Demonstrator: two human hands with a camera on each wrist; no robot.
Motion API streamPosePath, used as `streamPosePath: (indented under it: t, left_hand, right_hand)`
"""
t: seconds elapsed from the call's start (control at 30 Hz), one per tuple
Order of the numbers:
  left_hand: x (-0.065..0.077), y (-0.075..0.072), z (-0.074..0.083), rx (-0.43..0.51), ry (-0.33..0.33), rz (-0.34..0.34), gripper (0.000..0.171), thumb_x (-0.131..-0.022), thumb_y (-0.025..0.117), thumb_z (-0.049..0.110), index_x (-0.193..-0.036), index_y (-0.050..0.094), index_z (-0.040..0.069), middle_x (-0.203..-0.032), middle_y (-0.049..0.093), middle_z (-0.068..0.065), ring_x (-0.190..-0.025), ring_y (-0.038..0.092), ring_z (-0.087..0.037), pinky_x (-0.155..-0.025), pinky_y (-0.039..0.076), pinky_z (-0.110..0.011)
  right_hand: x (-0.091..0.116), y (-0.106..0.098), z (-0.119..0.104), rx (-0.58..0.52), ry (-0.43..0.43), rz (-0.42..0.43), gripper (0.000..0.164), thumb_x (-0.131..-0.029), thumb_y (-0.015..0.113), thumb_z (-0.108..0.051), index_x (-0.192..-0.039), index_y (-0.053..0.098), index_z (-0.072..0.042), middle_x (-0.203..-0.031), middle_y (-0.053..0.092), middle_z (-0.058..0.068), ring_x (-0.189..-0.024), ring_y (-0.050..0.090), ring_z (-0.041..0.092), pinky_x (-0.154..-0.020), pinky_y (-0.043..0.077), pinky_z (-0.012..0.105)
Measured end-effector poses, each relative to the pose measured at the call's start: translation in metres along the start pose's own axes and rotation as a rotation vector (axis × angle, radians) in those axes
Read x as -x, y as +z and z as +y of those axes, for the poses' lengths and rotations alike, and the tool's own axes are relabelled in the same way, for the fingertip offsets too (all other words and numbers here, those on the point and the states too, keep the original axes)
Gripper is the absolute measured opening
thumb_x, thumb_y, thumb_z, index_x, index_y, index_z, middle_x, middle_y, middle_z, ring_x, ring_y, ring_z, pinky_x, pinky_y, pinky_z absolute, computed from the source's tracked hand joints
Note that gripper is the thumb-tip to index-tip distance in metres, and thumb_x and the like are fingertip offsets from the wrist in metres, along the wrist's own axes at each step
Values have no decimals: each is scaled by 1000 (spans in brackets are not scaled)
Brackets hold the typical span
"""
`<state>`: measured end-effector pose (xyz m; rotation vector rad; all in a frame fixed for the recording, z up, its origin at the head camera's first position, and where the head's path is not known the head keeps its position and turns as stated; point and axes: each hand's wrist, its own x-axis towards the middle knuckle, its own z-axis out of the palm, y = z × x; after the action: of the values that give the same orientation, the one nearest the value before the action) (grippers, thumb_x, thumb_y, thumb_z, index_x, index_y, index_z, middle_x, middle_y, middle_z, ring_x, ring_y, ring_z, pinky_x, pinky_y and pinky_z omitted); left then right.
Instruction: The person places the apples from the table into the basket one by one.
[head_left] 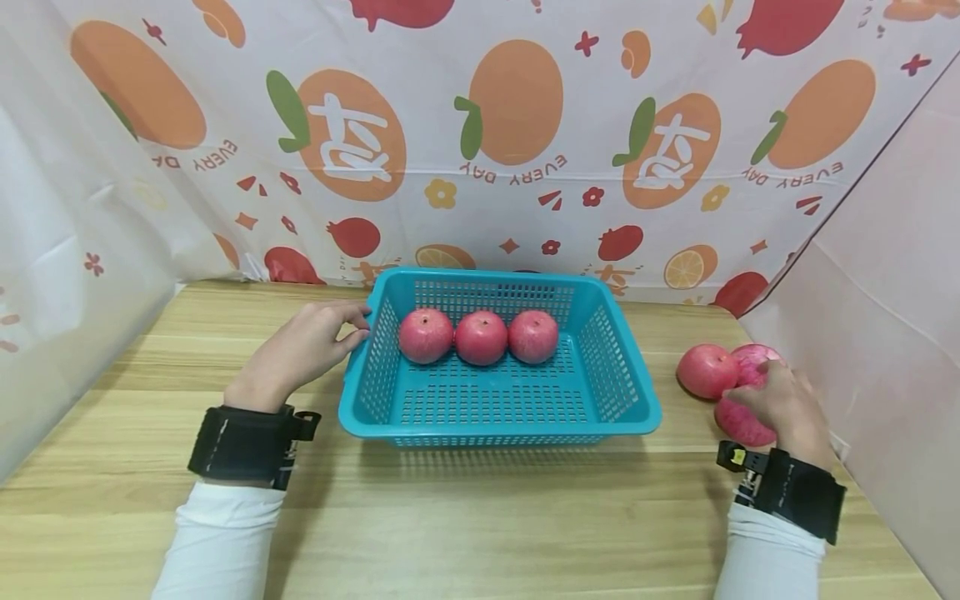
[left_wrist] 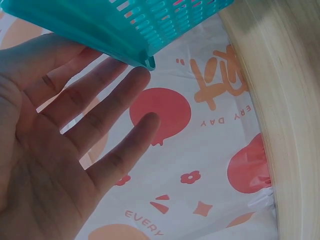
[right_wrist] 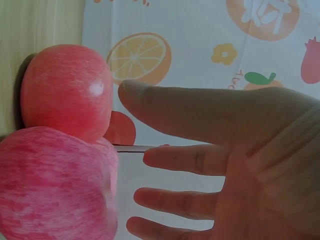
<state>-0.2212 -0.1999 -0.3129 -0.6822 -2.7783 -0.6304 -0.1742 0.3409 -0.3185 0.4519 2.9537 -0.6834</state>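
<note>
A blue plastic basket (head_left: 498,429) stands on the table with three red apples in a row against its back side: a left apple (head_left: 426,336), a middle apple (head_left: 482,337) and a right apple (head_left: 533,337). My left hand (head_left: 311,346) is at the basket's left rim, its fairly straight fingers (left_wrist: 112,110) right at the rim's edge. Far to the right, my right hand (head_left: 787,408) reaches over three more apples: one at left (head_left: 707,372), one behind (head_left: 753,360), partly covered by the hand, and one in front (head_left: 742,422). The right wrist view shows its thumb and fingers (right_wrist: 185,160) extended beside the apples, holding nothing.
Behind the basket hangs a white fruit-print curtain (head_left: 450,108), meeting the back of the wooden table (head_left: 480,525). A pale wall (head_left: 900,275) borders the table at right. Each forearm wears a black wrist strap with a camera.
</note>
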Motion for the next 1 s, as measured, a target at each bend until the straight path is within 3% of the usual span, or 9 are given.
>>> streamPosePath:
  t: [0.4, 0.63, 0.8, 1.0]
  left_hand:
    - [0, 0, 1, -2, -9, 5, 17, -80, 64, 3, -96, 65, -1, -110, 59, -21, -96, 55, -30, -75, 52, -48]
    - [1, 0, 1, 2, -17, -1, 15, -80, 64, 3, -94, 65, -1, -112, 58, -21, -98, 54, -31, -75, 52, -48]
    - [1, -1, 1, 1, -15, 1, 14, -80, 64, 3, -93, 65, 0, -113, 58, -21, -99, 53, -31, -75, 52, -48]
    - [1, 0, 1, 1, -10, -1, 13, -80, 65, 3, -92, 65, 0, -114, 57, -21, -100, 53, -31, -76, 52, -48]
  right_hand:
    - [-5, 4, 7, -19, 36, -88, 83, -77, 67, -34, -130, 24, 13, -110, 35, 37, -96, 34, 50, -64, 51, 52]
    - [-10, 6, 12, -28, 5, -126, 71, -78, 67, -31, -123, 32, 12, -106, 40, 34, -95, 37, 48, -70, 47, 54]
    - [-15, 10, 17, -50, -9, -193, 77, -78, 68, -31, -128, 27, 12, -112, 38, 36, -97, 36, 48, -72, 46, 57]
    - [-16, 16, 20, -95, 17, -215, 88, -74, 71, -32, -131, 19, 11, -113, 33, 36, -98, 32, 50, -71, 48, 54]
